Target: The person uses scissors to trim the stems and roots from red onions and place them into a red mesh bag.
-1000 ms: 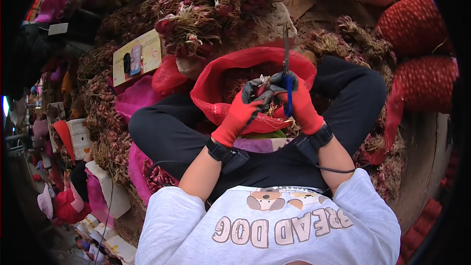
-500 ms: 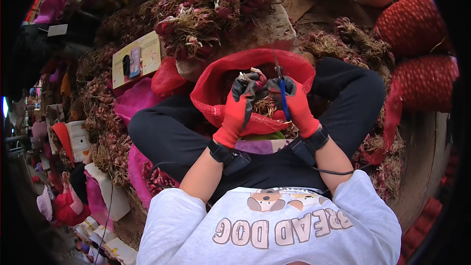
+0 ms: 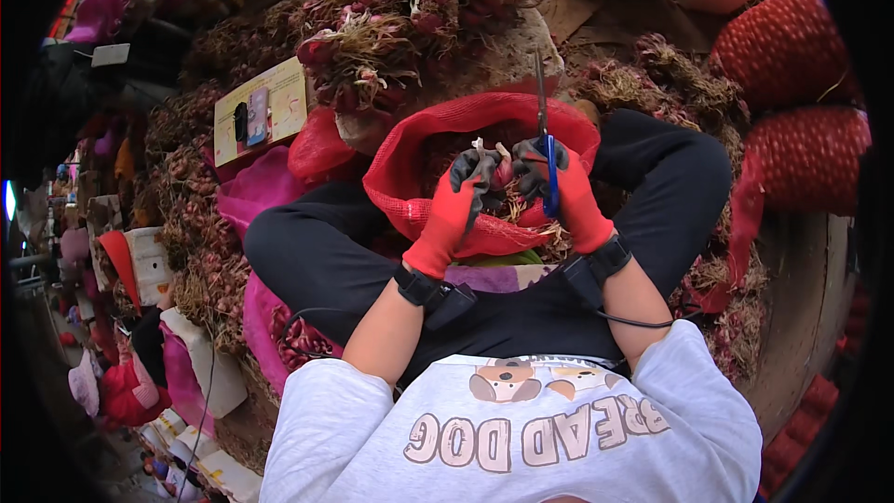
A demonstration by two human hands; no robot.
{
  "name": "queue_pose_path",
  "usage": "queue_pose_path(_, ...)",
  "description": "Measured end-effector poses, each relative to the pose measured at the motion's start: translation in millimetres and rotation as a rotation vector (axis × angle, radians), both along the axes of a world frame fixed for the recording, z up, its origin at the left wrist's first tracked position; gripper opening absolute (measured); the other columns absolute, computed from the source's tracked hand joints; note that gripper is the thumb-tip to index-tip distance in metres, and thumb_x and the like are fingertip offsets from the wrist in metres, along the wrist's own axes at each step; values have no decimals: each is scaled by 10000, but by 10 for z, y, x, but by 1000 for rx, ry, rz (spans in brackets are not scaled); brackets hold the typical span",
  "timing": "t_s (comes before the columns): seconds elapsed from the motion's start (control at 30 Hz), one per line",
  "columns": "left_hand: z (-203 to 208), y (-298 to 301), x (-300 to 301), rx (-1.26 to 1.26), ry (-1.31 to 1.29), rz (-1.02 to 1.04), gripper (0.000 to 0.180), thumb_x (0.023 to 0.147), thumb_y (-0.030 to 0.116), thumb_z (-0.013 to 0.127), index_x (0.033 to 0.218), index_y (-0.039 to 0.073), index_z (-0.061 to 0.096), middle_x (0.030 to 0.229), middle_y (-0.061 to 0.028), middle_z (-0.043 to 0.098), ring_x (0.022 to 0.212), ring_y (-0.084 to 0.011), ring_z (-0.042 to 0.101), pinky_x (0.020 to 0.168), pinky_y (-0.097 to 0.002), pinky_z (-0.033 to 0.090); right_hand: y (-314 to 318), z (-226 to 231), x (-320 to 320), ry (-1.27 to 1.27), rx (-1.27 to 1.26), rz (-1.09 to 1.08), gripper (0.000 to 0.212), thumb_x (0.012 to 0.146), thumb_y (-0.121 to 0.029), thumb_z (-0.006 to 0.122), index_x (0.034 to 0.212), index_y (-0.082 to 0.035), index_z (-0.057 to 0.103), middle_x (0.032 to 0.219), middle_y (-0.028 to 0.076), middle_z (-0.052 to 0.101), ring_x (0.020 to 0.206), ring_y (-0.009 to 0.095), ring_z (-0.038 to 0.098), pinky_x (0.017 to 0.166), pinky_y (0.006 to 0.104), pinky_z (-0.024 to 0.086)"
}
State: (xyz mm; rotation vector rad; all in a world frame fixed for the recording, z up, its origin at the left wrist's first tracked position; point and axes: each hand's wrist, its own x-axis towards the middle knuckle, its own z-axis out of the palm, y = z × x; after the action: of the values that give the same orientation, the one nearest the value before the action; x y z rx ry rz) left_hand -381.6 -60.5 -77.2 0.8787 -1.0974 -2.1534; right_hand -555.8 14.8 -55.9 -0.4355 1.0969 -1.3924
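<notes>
Both my hands wear red gloves with dark grey palms and hover over an open red mesh sack (image 3: 396, 200) between my legs. Closed fingers of my left hand (image 3: 463, 191) hold small red shallots (image 3: 503, 170), whose pale stem ends stick up. My right hand (image 3: 562, 188) is closed around blue-handled scissors (image 3: 542, 112); their long blades point away from me, up past the sack's far rim. Fingertips of the right hand are close beside the shallots. Loose shallots and dry trimmings lie in the sack, partly hidden by my hands.
Bunches of shallots with dry roots (image 3: 410, 19) are heaped on a stone block (image 3: 503, 65) ahead. A yellow box (image 3: 279, 93) with a phone on it sits at the left. Full red mesh sacks (image 3: 805, 158) lie at the right. Pink cloth (image 3: 256, 188) lies by my left knee.
My right hand has swung the scissors more upright and a little to the right. My left hand has tilted and lowered slightly, still holding the shallots.
</notes>
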Motion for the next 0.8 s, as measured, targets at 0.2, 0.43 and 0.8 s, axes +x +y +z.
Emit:
queue_pose_path(0.2, 46, -218, 47, -54, -140, 58, 384, 975, 390, 455, 1169, 66, 527, 966, 3, 551, 810, -99, 563, 661, -242, 492, 10, 42, 20, 837, 78, 102, 329, 805, -253, 696, 1013, -22, 586, 822, 86, 644, 780, 250, 640, 700, 325, 493)
queue_pose_path(0.43, 23, -329, 149, -28, -43, 176, 346, 964, 384, 485, 1144, 95, 543, 939, 3, 565, 757, -83, 569, 638, -217, 482, -60, 140, -65, 892, 43, 61, 292, 812, -158, 679, 1055, -18, 596, 955, 103, 659, 851, 201, 641, 751, 327, 498)
queue_pose_path(0.8, -23, -180, 187, -248, -109, 71, 268, 932, 144, 475, 1168, 26, 523, 967, -52, 594, 839, -106, 582, 722, -248, 480, -575, 309, 183, 959, -437, 328, 383, 742, -93, 713, 1090, -29, 568, 936, 132, 627, 838, 271, 630, 768, 330, 484)
